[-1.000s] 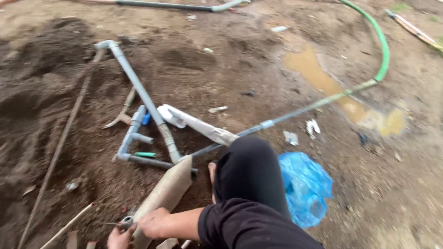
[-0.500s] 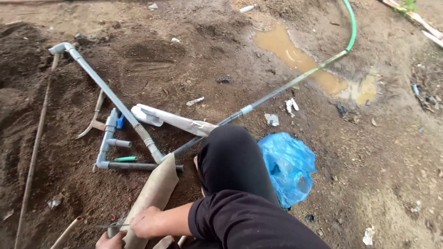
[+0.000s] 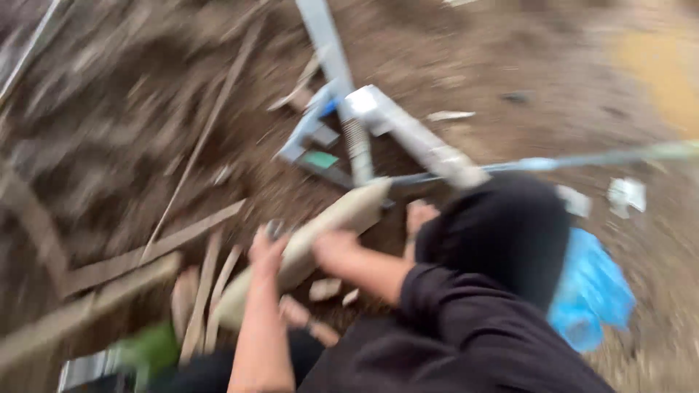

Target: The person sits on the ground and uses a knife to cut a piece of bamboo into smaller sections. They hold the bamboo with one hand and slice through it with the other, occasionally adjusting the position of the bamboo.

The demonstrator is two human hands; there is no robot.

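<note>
The view is heavily motion-blurred. A long tan board (image 3: 342, 215) lies slanted on the dirt in front of my knee (image 3: 502, 233), which is in black trousers. My right hand (image 3: 331, 249) comes out of a black sleeve and grips the board near its middle. My left hand (image 3: 266, 247) presses against the board's lower part, with a small dark thing (image 3: 275, 228) at its fingertips; the blur hides its grip. Just past the board's far end lies a grey pipe assembly (image 3: 349, 109) with blue fittings.
A blue plastic bag (image 3: 590, 291) lies right of my knee. A thin hose (image 3: 619, 156) runs off to the right. Wooden slats (image 3: 145, 255) lie on the dirt at the left. A muddy puddle (image 3: 655, 58) is at the top right.
The camera has swung sharply down and closer, and the scene has blurred. Both hands now sit higher in the frame on the board. The pipes stay where they were.
</note>
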